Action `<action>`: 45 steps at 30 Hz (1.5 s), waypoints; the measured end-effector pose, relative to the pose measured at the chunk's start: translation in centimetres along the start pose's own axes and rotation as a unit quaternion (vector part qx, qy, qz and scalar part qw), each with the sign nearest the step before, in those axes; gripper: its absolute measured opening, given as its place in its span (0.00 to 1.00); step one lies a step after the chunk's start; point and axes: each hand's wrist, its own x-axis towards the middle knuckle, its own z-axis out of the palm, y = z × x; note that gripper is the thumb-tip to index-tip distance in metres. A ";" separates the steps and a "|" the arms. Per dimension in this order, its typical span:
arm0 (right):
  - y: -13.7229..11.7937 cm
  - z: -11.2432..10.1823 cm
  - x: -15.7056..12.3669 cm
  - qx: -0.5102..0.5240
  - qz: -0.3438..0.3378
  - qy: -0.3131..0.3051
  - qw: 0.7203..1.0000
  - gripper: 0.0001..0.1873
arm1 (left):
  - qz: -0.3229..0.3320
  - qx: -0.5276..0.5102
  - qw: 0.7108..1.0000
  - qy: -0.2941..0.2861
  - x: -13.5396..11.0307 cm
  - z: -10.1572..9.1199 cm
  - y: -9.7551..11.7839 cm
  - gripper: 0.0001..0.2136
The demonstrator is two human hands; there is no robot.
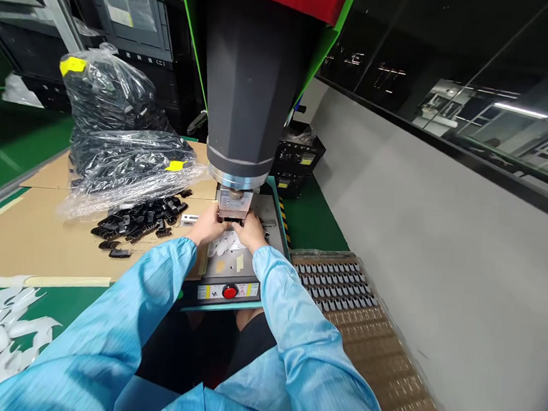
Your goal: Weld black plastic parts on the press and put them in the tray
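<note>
Both of my hands meet under the metal block [235, 203] at the lower end of a large dark press head [249, 91]. My left hand [208, 227] is on the left side of a small black plastic part [231, 220], fingers curled in and thumb towards the middle. From the right, my right hand [252, 232] pinches the same part. Much of the part is hidden by the fingers and the block. Just in front of my hands, white paper-like scraps [225, 243] lie on the grey machine bed [222, 281].
Loose black plastic parts [144, 218] are heaped on the cardboard at left, before filled clear bags [121, 113]. A red button [230, 291] is on the machine's front edge. White strips [2, 337] lie lower left. At right stands a tray [376, 356] with rows of parts.
</note>
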 end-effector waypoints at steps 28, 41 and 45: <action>-1.8 -1.4 -22.2 0.478 0.021 0.076 0.875 0.19 | -0.113 -0.365 0.924 0.024 -21.0 5.2 6.0 0.25; -2.2 -1.4 -23.2 0.502 0.022 0.069 0.862 0.19 | -0.104 -0.408 0.907 0.018 -22.2 4.9 5.6 0.18; -2.6 -1.5 -23.3 0.566 0.069 0.073 0.818 0.20 | -0.156 -0.504 0.849 -0.019 -21.9 4.0 5.5 0.17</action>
